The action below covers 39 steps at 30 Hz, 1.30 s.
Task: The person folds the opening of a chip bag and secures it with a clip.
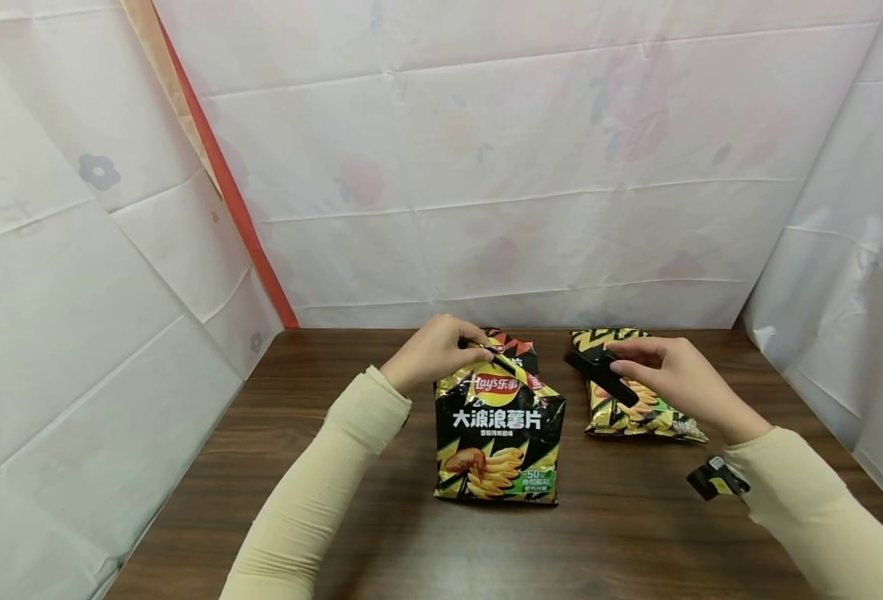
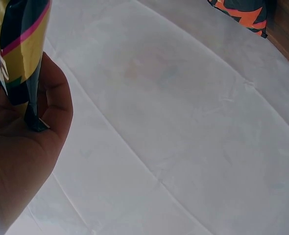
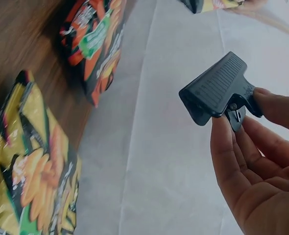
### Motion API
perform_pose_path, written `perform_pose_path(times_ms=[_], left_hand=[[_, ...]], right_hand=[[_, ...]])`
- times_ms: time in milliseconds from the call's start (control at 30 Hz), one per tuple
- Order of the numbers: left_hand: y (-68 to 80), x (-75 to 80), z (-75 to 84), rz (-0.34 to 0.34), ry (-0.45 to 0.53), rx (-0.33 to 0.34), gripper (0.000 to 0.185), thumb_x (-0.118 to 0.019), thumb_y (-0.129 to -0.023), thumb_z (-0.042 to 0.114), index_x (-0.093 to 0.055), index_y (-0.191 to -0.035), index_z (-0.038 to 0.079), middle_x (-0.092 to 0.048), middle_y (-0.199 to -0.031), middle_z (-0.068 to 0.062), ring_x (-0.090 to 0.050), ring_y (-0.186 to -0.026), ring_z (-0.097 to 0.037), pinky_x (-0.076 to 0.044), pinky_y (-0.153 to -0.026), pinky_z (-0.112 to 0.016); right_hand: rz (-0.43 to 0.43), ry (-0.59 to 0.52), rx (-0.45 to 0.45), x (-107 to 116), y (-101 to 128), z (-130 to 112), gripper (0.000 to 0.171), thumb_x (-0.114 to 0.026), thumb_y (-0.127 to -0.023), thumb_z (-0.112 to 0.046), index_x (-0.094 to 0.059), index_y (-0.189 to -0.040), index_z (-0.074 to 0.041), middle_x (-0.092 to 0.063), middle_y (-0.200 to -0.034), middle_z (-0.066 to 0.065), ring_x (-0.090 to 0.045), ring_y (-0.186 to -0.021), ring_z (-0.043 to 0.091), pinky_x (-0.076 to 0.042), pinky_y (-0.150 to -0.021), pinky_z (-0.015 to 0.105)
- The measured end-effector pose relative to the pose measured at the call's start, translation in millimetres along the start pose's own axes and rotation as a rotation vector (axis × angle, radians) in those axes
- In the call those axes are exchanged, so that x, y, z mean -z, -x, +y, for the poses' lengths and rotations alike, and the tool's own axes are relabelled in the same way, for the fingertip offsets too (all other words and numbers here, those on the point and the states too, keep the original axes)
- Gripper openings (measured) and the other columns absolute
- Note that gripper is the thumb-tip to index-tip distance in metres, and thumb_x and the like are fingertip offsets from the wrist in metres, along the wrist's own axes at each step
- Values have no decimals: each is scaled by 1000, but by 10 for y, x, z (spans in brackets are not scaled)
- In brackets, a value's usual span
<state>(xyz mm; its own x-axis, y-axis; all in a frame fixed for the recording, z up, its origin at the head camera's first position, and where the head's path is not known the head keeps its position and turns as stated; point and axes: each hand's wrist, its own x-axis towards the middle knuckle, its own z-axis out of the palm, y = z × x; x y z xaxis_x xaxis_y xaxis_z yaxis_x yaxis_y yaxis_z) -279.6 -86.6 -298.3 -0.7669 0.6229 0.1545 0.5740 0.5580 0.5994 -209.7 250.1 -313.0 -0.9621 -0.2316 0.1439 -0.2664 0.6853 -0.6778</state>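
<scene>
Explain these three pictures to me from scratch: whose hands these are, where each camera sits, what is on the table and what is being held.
No machine here: a person works with two bare hands and wears three cameras. The wide picture comes from the head, looking down at a brown wooden table. The other two come from the wrists.

The left hand pinches the folded top of a standing chip bag; the left wrist view shows that fold against the palm. The right hand holds a black clip, seen close in the right wrist view. Under it lies a second chip bag, flat on the table. A third, orange and black bag lies behind the standing one.
</scene>
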Motion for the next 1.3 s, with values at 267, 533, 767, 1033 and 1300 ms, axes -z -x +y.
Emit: perform_pose_path(times_ms=[267, 533, 767, 1033, 1300], left_hand=[[1, -7, -1, 3, 5, -4, 16, -67, -94, 23, -77, -103, 15, -72, -75, 4, -28, -40, -9, -32, -47, -23], [7, -9, -1, 5, 15, 3, 16, -67, -94, 23, -77, -103, 14, -73, -78, 3, -28, -40, -9, -33, -47, -24], [13, -12, 7, 14, 14, 1, 15, -67, -94, 23, -77, -102, 15, -73, -79, 2, -27, -39, -9, -32, -46, -23], [9, -11, 7, 14, 14, 9, 16, -68, -94, 24, -77, -102, 14, -74, -79, 2, -27, -39, -8, -32, -46, -23], [8, -24, 0, 23, 15, 3, 13, -68, -94, 23, -77, -100, 16, -74, -85, 2, -31, -42, -8, -34, -50, -23]], right_hand=[[-18, 13, 39, -43, -121, -200, 46, -61, -98, -33, -60, -134, -5, -65, -126, 19, -70, -95, 16, -54, -70, 26], [1, 14, 71, -79, -199, -355, 40, -62, -97, -33, -65, -128, -8, -71, -114, 14, -70, -94, 24, -51, -70, 26], [-31, -71, 69, -152, -268, -407, 41, -62, -98, -31, -62, -130, -5, -69, -118, 17, -71, -94, 20, -57, -77, 29], [-48, -97, 104, -249, -344, -437, 38, -62, -98, -28, -63, -129, -7, -71, -114, 14, -71, -87, 13, -57, -80, 33], [-72, -80, 99, -314, -371, -478, 39, -60, -99, -28, -61, -131, -5, -72, -105, 11, -67, -82, 13, -54, -70, 28]])
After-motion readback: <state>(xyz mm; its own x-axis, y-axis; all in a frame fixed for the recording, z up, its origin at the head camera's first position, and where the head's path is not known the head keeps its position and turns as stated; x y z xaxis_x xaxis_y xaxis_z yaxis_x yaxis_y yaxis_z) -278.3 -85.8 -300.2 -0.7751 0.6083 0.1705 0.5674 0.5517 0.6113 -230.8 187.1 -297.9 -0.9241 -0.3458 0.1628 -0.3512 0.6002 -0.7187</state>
